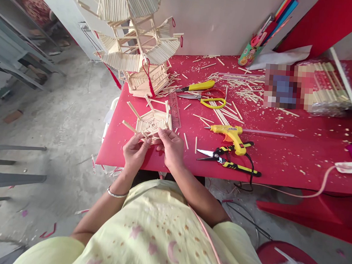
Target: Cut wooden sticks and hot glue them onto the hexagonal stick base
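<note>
A hexagonal frame of thin wooden sticks [153, 121], with short posts standing out from its corners, lies near the left end of the red table. Its near edge is pinched by the fingers of my left hand [136, 151]. My right hand [172, 147] grips the same edge a little to the right, thumb on top. Any small stick between my fingertips is too hidden to make out. Behind the frame rises a tiered stick pagoda [139, 49] with red tassels. Beside the frame lies a clear ruler [174, 110].
To the right lie a yellow glue gun [228, 132], garden snips [222, 156], yellow-handled scissors [210, 100] and a yellow cutter [201, 86]. Loose sticks [251, 91] and shavings are scattered around. A pen cup [250, 53] stands by the wall. A cord [298, 194] crosses the table's front edge.
</note>
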A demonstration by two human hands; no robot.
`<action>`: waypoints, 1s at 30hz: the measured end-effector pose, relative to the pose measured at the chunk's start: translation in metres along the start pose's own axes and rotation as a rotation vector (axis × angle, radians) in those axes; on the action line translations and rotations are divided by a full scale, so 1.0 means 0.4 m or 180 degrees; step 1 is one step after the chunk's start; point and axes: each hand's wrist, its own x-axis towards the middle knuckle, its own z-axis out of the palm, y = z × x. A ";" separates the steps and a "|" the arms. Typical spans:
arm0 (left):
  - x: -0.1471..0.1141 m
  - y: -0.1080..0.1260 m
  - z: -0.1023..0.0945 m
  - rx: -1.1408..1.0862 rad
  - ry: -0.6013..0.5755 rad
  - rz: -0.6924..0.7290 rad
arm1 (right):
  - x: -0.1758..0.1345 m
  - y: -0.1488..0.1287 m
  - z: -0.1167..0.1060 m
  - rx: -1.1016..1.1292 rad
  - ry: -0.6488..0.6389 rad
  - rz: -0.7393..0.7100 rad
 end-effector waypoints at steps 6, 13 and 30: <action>-0.001 0.000 -0.001 -0.0035 -0.0020 0.0027 | 0.000 -0.002 0.002 0.0015 0.0011 -0.0010; -0.002 0.007 0.002 -0.0079 -0.0009 -0.0052 | -0.002 -0.007 0.005 -0.0057 0.0045 -0.0084; -0.001 0.006 0.000 0.0020 -0.0012 -0.0006 | 0.002 -0.001 0.001 -0.0194 0.0078 -0.0157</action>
